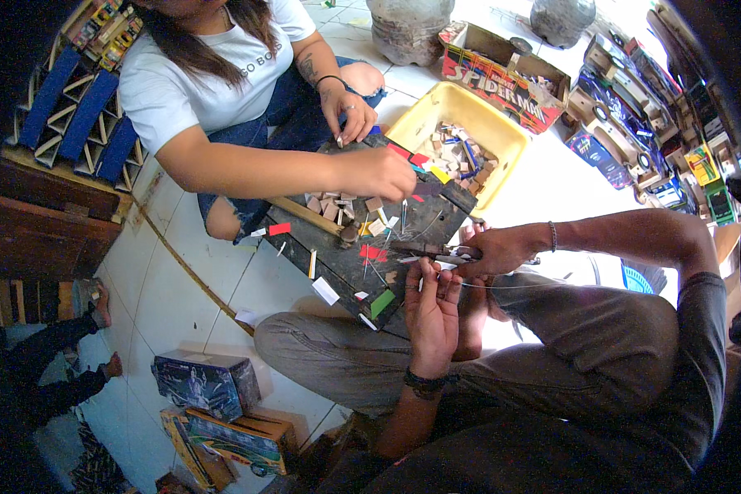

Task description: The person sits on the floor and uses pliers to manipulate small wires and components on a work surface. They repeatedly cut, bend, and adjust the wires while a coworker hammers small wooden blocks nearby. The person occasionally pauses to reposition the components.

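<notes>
My right hand (502, 249) is closed around the handles of dark pliers (424, 249), whose jaws point left over a low black table (424, 221). Just below the jaws, my left hand (434, 317) is raised palm up, its fingertips pinching a thin wire (502, 287) that trails off to the right. What the jaws grip is too small to tell. Near the pliers lie a red paper piece (373, 253), a green piece (382, 304), and several thin wires and white strips.
Opposite sits a person in a white shirt (214, 74), one hand (387, 174) reaching over small wooden blocks (331, 206). A yellow bin (514, 140) of blocks and a red printed box (502, 86) stand beyond. Wooden toy vehicles (626, 107) line the right; boxes (206, 383) lie lower left.
</notes>
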`<state>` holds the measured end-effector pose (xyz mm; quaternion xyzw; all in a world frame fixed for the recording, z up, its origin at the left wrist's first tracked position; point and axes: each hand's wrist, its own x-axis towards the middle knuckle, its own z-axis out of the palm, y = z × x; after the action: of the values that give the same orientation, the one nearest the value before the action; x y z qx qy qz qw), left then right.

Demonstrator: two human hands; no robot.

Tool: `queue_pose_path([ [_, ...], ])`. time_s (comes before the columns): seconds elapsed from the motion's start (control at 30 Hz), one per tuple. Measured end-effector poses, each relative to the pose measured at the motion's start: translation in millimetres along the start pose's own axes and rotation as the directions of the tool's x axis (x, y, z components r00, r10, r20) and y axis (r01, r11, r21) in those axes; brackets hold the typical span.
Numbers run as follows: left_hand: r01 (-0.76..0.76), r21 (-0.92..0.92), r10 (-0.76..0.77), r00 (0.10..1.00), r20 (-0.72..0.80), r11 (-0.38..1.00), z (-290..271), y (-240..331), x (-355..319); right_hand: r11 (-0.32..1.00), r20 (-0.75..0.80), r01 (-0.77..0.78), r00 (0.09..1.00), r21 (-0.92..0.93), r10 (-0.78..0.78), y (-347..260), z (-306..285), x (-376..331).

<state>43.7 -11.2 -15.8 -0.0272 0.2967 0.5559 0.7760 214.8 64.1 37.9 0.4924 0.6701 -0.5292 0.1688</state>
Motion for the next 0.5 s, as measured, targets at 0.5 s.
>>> queue_pose_path([
  [0.5, -0.1, -0.004, 0.1, 0.995, -0.013, 0.995, 3.1, -5.2, -2.0, 0.997, -0.063, 0.064, 0.996, -0.032, -0.066, 1.5, -7.2, 5.3],
])
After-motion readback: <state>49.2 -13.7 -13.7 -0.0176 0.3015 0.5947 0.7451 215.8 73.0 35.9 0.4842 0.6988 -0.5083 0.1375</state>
